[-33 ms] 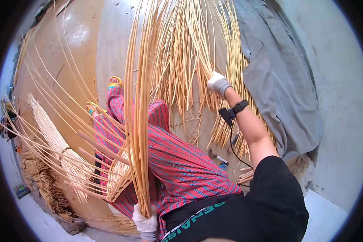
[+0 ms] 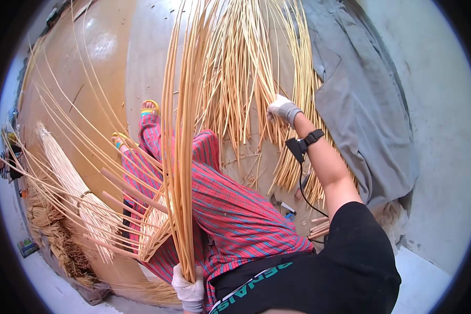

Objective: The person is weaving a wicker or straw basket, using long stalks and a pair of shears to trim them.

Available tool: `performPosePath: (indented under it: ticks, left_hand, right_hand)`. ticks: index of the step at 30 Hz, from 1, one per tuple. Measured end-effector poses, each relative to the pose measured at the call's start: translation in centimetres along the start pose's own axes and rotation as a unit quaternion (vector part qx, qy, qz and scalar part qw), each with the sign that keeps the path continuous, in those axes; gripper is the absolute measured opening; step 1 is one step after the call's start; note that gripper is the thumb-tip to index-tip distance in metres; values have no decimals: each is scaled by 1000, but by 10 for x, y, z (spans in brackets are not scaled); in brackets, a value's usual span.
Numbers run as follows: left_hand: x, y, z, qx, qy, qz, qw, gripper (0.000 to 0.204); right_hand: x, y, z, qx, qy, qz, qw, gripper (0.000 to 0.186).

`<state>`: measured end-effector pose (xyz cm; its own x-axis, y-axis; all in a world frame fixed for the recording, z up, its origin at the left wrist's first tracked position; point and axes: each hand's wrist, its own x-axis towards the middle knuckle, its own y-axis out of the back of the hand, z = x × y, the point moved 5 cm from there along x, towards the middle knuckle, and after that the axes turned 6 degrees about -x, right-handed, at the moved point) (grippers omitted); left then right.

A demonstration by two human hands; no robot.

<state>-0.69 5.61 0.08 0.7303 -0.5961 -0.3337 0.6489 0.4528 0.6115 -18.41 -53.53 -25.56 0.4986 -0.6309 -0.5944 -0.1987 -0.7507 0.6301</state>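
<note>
Two gloves. Left hand [image 2: 188, 289], seven o'clock, clenches the rod bundle [image 2: 183, 209] by its near ends, probably keeping lengths together, tops toward twelve. Right hand [image 2: 283, 109], half past one, touches fanned rods [image 2: 240, 63]; can't tell if grasping.

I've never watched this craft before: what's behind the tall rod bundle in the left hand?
Behind the rod bundle in the left hand, red striped trousers show on both sides, with floor farther up. Whatever the bundle directly covers is hidden.
</note>
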Motion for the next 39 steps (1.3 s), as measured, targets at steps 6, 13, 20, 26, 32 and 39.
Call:
performPosePath:
  ticks: [6, 13, 20, 26, 32, 39]
  left_hand:
    - [-7, 3, 1, -7, -5, 2, 1000, 37]
    - [-20, 17, -3, -43, -16, 25, 999, 38]
    - [-19, 35, 4, -119, -30, 26, 992, 30]
    - [-19, 52, 34, -174, -19, -3, 984, 22]
    - [-14, 61, 38, -223, -70, -1, 972, 18]
    - [24, 115, 61, -172, -112, -34, 978, 15]
  right_hand:
    - [-41, 27, 9, 477, -29, -19, 878, 26]
    - [-105, 21, -39, 688, -3, -66, 723, 15]
    - [-179, 2, -55, 627, -50, -39, 777, 21]
    - [-295, -15, -108, 752, 16, -148, 642, 38]
    - [-329, -76, -160, 819, 174, -277, 472, 37]
    - [-387, -133, -296, 723, 303, -305, 541, 33]
